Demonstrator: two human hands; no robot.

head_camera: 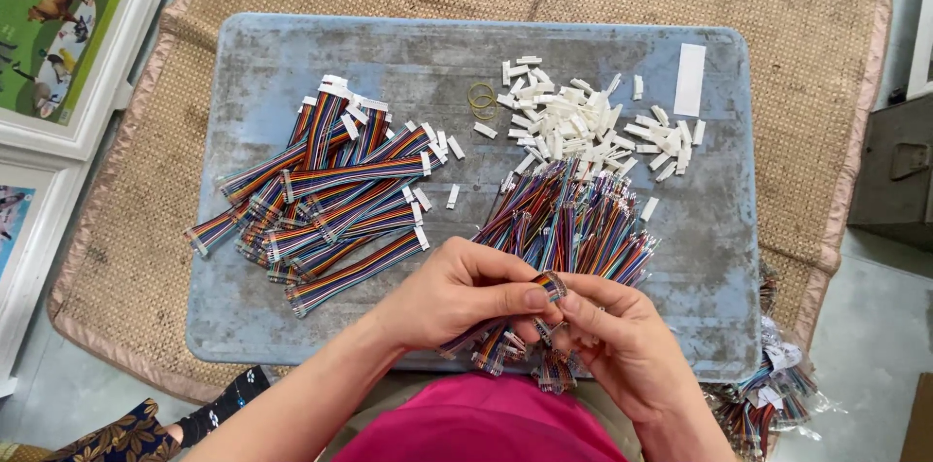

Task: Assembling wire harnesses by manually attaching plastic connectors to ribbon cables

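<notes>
A: Largest item first?

B: Woven mat (816, 54), tan with a pink border, under everything. On it, a low grey-blue table (292, 44), top worn and scuffed.

A: Stock on the table?

B: Left half: a heap of finished ribbon cables (326, 190), multicoloured, flat, each with a white end piece fitted. Centre: a pile of loose ribbon cables (573, 224), ends bare, fanning toward the person. Above that, a scatter of white plastic connector housings (573, 122). A white paper strip (690, 79) lies top right; yellow rubber bands (481, 100) sit just left of the housings.

A: Off the table?

B: More cable bundles (773, 394) on the mat at lower right; framed pictures (58, 25) at far left.

A: Hands?

B: Left hand (457, 292) and right hand (622, 341) meet at the near table edge, both pinched narrow on one short ribbon cable (550, 284). Thumb and forefinger of each close on its striped end, held just above the loose pile.

A: Handling advice?

B: My judgement: keep the wire ends level and flat between the fingertips, grip close to the tip so the strands do not splay, and keep the piece square before mating it with a housing. A twisted ribbon would likely seat crooked.
</notes>
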